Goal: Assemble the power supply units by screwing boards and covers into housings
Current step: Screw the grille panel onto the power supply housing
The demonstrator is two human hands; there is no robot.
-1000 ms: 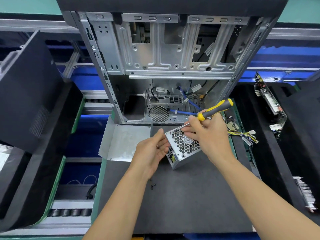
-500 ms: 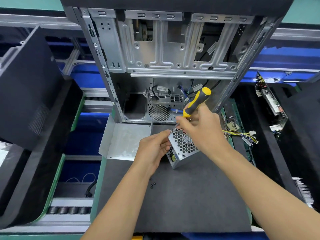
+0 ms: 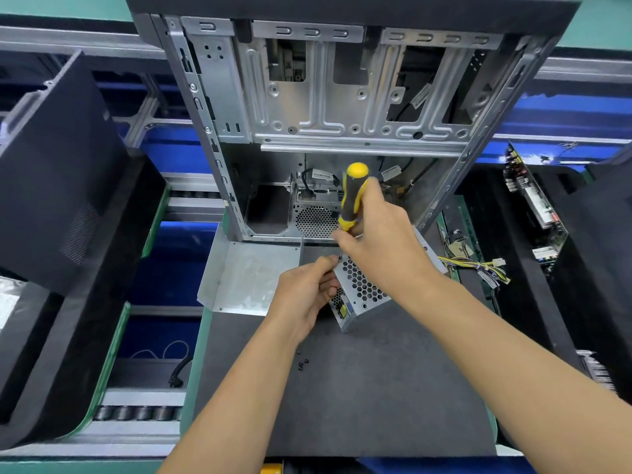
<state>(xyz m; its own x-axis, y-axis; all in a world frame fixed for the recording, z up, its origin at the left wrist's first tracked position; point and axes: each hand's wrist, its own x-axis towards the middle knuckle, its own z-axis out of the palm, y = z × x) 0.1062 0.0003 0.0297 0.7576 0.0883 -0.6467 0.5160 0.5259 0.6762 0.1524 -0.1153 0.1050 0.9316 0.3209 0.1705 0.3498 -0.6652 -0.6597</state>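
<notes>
Small silver power supply unit (image 3: 362,295) with honeycomb vent holes sits tilted on the dark mat (image 3: 359,388); the yellow-and-black screwdriver (image 3: 352,196) stands nearly upright over its upper-left corner

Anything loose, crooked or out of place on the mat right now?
A few small black screws lie loose on the grey mat, near the left forearm. The power supply unit sits tilted on an edge, propped by the left hand.

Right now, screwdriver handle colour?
Yellow and black, seen in the head view: screwdriver gripped by the right hand.
</notes>
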